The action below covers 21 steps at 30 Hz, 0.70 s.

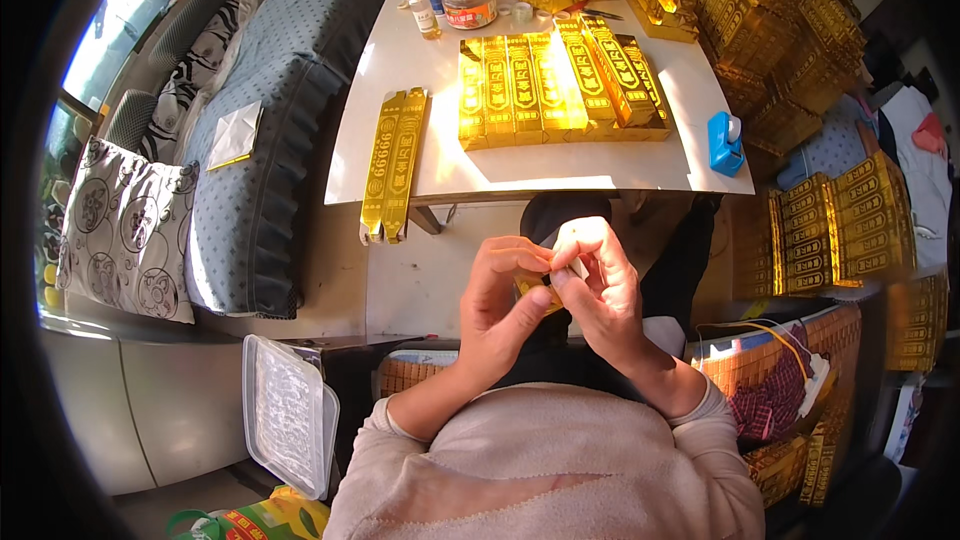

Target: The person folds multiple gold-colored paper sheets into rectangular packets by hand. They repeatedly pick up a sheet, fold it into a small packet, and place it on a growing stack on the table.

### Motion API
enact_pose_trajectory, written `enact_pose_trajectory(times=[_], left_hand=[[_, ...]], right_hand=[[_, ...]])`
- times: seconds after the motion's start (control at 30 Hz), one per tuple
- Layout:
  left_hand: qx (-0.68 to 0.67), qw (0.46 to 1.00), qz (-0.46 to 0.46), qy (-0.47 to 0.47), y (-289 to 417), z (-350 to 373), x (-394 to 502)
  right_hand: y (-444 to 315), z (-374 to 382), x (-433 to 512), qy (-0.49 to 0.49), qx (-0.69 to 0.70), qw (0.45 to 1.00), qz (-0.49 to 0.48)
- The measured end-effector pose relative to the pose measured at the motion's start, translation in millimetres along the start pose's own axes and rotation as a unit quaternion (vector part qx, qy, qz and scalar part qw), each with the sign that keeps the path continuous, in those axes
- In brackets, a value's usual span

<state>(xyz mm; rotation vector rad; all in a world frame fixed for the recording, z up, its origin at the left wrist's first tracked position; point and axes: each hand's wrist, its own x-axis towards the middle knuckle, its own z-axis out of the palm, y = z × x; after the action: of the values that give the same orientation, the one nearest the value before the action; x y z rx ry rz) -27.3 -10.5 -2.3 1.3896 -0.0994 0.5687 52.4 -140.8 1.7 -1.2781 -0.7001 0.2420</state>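
Note:
My left hand point(499, 307) and my right hand point(604, 285) meet above my lap, in front of the table edge. Between them they grip a small gold foil carton point(529, 286), mostly hidden by the fingers. The right thumb and forefinger pinch at its end, where a pale flap shows. On the white table point(420, 60) ahead lies a row of gold foil cartons point(517, 86), with a few more resting on top at its right. A stack of flat, unfolded gold cartons point(395, 157) overhangs the table's front left edge.
A blue tape dispenser point(725, 144) sits at the table's right edge. Bottles point(424, 11), a plastic jar point(469, 1) and tape rolls point(522, 12) stand farther back. Gold cartons are piled high at right point(757, 37). A cloth-covered sofa point(255, 135) is on the left.

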Motion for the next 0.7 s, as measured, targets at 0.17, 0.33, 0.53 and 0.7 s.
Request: enact_pose_trajectory(times=[0.17, 0.33, 0.53, 0.7], left_hand=[[0.181, 0.981, 0.076, -0.004, 6.1, 0.4, -1.6], [0.27, 0.956, 0.115, -0.01, 15.7, -3.1, 5.5], [0.285, 0.954, 0.092, -0.017, 22.5, 1.4, 2.8], [0.288, 0.949, 0.128, -0.029, 14.9, 0.1, -0.1]], right_hand=[[-2.5, -1.5, -3.1, -0.013, 0.052, 0.998, 0.025], [-7.8, -17.8, -3.0, -0.081, 0.153, 0.983, 0.059], [-11.1, -19.8, -2.9, -0.089, 0.164, 0.973, 0.132], [-19.1, -26.4, 3.7, -0.1, 0.214, 0.951, 0.199]])
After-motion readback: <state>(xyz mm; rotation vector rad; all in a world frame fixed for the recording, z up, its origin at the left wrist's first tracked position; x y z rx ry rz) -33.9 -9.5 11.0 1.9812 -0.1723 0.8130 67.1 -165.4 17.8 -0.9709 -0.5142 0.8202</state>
